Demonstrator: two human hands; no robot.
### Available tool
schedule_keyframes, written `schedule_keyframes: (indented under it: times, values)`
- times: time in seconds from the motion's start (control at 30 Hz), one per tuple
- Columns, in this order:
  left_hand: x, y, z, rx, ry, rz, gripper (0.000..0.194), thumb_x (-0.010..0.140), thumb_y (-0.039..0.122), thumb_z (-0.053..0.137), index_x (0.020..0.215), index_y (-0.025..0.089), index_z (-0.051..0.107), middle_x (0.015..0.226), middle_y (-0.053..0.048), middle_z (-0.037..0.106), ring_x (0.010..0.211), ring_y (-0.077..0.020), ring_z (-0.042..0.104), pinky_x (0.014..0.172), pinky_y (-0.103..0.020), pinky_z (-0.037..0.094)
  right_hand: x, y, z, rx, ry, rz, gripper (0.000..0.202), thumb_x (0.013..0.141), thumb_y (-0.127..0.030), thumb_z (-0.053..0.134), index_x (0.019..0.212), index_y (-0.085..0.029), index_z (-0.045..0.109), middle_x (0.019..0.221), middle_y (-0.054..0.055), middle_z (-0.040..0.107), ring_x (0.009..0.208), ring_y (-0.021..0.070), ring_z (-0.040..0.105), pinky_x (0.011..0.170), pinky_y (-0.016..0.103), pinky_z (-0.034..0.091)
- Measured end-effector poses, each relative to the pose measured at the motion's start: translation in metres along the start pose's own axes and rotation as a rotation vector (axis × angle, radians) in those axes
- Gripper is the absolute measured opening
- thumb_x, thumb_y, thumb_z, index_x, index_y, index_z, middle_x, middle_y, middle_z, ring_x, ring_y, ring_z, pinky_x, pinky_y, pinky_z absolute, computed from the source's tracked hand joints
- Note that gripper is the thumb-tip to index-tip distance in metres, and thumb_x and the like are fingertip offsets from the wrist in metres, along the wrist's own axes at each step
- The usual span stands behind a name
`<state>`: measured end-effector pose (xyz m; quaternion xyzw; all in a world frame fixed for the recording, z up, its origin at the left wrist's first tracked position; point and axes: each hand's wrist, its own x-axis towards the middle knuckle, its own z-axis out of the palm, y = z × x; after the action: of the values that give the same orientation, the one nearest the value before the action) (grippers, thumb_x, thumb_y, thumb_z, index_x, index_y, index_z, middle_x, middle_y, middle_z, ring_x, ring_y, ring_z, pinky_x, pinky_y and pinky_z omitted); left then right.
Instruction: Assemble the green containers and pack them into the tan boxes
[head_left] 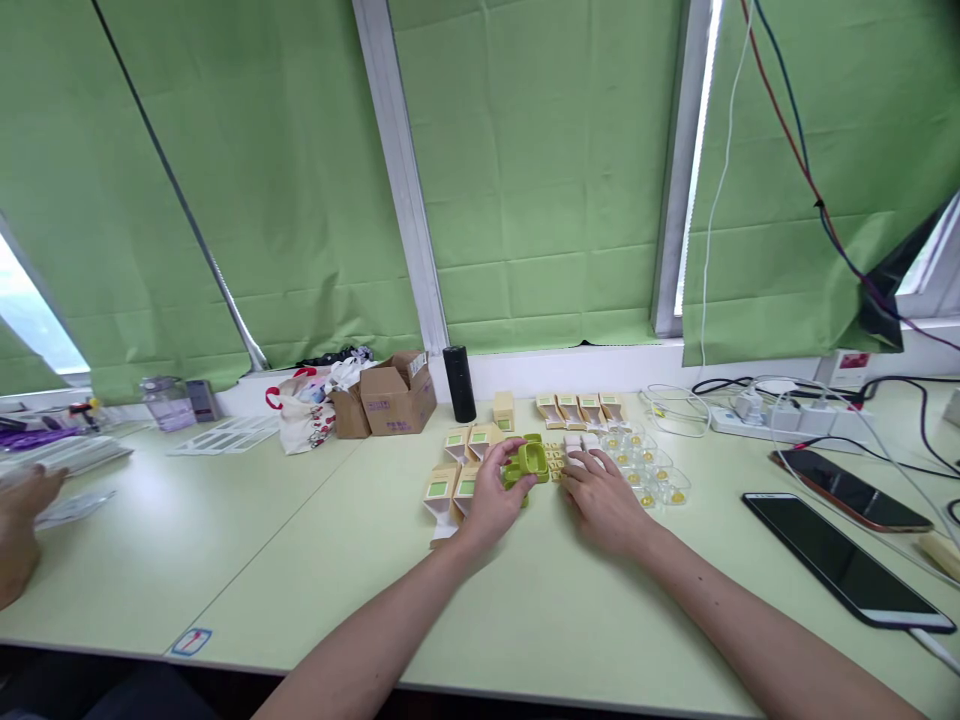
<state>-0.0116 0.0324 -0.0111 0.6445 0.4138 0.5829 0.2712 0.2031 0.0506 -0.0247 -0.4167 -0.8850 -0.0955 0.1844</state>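
My left hand (498, 492) is closed around a green square plastic piece with a raised rim (533, 459), lifted a little above the table. More green pieces show partly behind and under its fingers. My right hand (604, 500) bends its fingers over small white blocks (582, 441), pinching at one; its fingertips are partly hidden. Between the hands lie several small yellow pieces (554, 458) in rows. Right of my right hand stand several clear plastic cups with yellow centres (648, 478). Open cream cartons with green labels (441, 490) stand left of my left hand.
Behind are more open cartons (579, 410), a closed carton (503, 411) and a black cylinder (459, 384). A cardboard box (397, 396) and cloth bag (306, 420) sit left. Phones (844, 560), cables and a power strip (787, 423) lie right. Another person's hand (26, 520) is far left.
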Motion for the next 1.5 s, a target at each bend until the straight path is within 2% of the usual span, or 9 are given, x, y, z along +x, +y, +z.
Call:
schedule_keyframes:
  times: [0.27,0.53,0.67,0.83,0.93,1.07,1.13,1.27,1.5]
  values:
    - [-0.002,0.000,0.000,-0.008,-0.011,-0.004,0.046,0.084,0.020,0.078,0.129,0.026,0.068,0.135,-0.009,0.065,0.128,-0.0271,0.060,0.117,-0.047,0.043,0.001,0.002,0.007,-0.050,-0.033,-0.040,0.032,0.079,-0.008,0.062,0.106,-0.014,0.079,0.126,0.018,0.074,0.144,0.0366,0.045,0.129,0.055,0.018]
    - [-0.001,-0.001,-0.001,0.010,0.000,0.036,0.046,0.084,0.020,0.077,0.129,0.025,0.068,0.133,-0.009,0.067,0.128,-0.0262,0.062,0.117,-0.048,0.046,0.003,0.003,0.013,-0.087,0.094,-0.079,0.035,0.076,0.001,0.063,0.102,-0.016,0.080,0.114,0.017,0.078,0.137,0.0375,0.054,0.125,0.056,0.027]
    - [0.001,-0.004,0.000,-0.038,0.018,0.032,0.045,0.084,0.022,0.079,0.127,0.024,0.067,0.134,-0.010,0.068,0.128,-0.0266,0.063,0.114,-0.046,0.047,0.005,0.005,0.008,-0.016,0.210,-0.060,0.041,0.078,0.004,0.061,0.106,-0.020,0.080,0.117,0.012,0.080,0.131,0.0335,0.059,0.121,0.053,0.032]
    - [0.002,-0.009,0.000,-0.135,-0.001,-0.028,0.049,0.085,0.027,0.081,0.131,0.026,0.065,0.135,-0.010,0.071,0.128,-0.0269,0.065,0.110,-0.046,0.050,0.004,0.007,0.005,0.253,0.500,-0.030,0.032,0.093,-0.002,0.052,0.092,-0.022,0.077,0.099,0.007,0.083,0.092,0.0240,0.072,0.099,0.045,0.046]
    - [0.003,-0.008,0.001,-0.156,0.004,-0.033,0.050,0.082,0.027,0.083,0.130,0.024,0.065,0.134,-0.011,0.071,0.127,-0.0274,0.065,0.111,-0.047,0.050,0.003,0.003,0.005,0.474,0.581,0.031,0.026,0.095,-0.009,0.053,0.086,-0.023,0.073,0.090,0.005,0.081,0.085,0.0234,0.071,0.090,0.043,0.050]
    - [0.003,-0.005,0.002,-0.173,0.000,-0.040,0.050,0.082,0.027,0.083,0.128,0.024,0.065,0.132,-0.012,0.072,0.126,-0.0281,0.066,0.107,-0.047,0.052,0.002,-0.006,0.002,0.821,0.563,0.201,0.012,0.093,-0.024,0.061,0.090,-0.024,0.072,0.091,0.005,0.079,0.087,0.0252,0.072,0.081,0.040,0.055]
    - [0.003,-0.004,0.002,-0.161,0.000,-0.041,0.049,0.082,0.025,0.083,0.128,0.024,0.066,0.131,-0.012,0.072,0.127,-0.0288,0.066,0.108,-0.048,0.052,0.003,-0.010,0.000,1.010,0.545,0.243,0.011,0.093,-0.031,0.064,0.095,-0.024,0.073,0.094,0.006,0.077,0.089,0.0244,0.071,0.081,0.039,0.057]
    - [0.003,-0.005,0.002,-0.122,0.001,-0.044,0.046,0.083,0.022,0.081,0.127,0.025,0.066,0.131,-0.010,0.072,0.128,-0.0285,0.065,0.112,-0.050,0.049,0.006,-0.013,-0.005,1.289,0.539,0.298,0.026,0.088,-0.045,0.073,0.103,-0.024,0.078,0.103,0.008,0.078,0.092,0.0242,0.070,0.080,0.039,0.060]
    - [-0.002,-0.005,0.002,-0.053,-0.023,-0.021,0.047,0.083,0.021,0.080,0.128,0.024,0.068,0.135,-0.011,0.068,0.127,-0.0276,0.063,0.112,-0.048,0.049,0.007,-0.011,-0.011,1.512,0.465,0.437,0.043,0.075,-0.058,0.088,0.099,-0.022,0.082,0.088,0.005,0.077,0.068,0.0172,0.064,0.068,0.035,0.058]
